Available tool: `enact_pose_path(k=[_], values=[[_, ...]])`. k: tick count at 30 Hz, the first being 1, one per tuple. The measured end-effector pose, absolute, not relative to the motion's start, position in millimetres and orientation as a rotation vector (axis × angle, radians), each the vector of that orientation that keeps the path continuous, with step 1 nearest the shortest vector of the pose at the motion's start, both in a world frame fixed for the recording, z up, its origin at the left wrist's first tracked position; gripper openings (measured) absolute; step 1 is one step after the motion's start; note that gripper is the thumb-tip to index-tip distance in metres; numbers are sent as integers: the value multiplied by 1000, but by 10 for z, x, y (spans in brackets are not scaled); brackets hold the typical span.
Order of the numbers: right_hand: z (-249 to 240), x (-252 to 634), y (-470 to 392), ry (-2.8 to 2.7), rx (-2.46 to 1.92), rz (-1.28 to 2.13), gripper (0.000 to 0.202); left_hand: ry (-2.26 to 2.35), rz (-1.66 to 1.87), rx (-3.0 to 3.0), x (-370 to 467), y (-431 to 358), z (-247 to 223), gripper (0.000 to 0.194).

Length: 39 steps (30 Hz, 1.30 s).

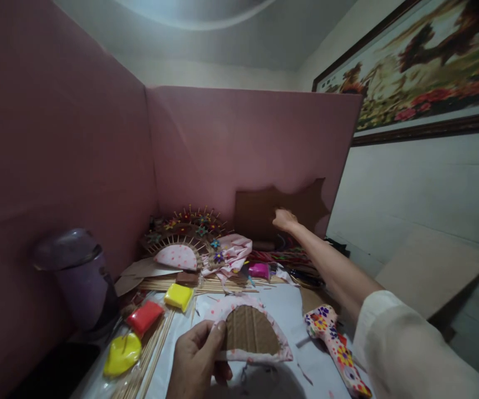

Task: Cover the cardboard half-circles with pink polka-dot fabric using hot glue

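My left hand pinches a half-moon piece of cardboard between thumb and fingers, low in the middle of the head view. Pink dotted fabric is folded over its rim, and bare brown corrugation faces me. My right arm is stretched far forward. At its end my right hand is closed in front of a jagged-edged brown cardboard sheet that leans on the pink partition. Whatever its fingers hold, if anything, is hidden. A similar dotted half-moon, ringed with thin sticks, stands at the back.
Yellow and red clay packets lie left, beside bamboo sticks. A purple bin stands farther left. A flower-patterned tool, shaped like a glue gun, lies right. Crumpled pink fabric and a magenta packet are behind.
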State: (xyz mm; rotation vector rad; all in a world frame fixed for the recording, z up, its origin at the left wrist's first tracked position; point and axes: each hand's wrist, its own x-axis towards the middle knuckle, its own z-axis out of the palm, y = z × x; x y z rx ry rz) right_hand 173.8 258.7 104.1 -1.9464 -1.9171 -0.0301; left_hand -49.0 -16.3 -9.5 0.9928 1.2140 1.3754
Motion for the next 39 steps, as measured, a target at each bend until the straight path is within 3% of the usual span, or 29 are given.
enact_pose_path(k=[11, 19, 24, 30, 39], values=[[1043, 1579, 2593, -1999, -1985, -50, 29, 1204, 1365, 988, -515, -163, -97, 41], [1223, 983, 1756, -2102, -1492, 63, 26, 1203, 1415, 1021, -537, -212, 35, 41], [898, 1278, 954, -1981, -1292, 333, 44, 1149, 1522, 970, -539, -254, 107, 36], [370, 1607, 454, -1783, -1177, 833, 41, 1093, 1625, 943, -578, -252, 110, 33], [131, 1546, 292, -1540, -1023, 1131, 35, 1102, 1682, 893, -643, -185, 85, 29]])
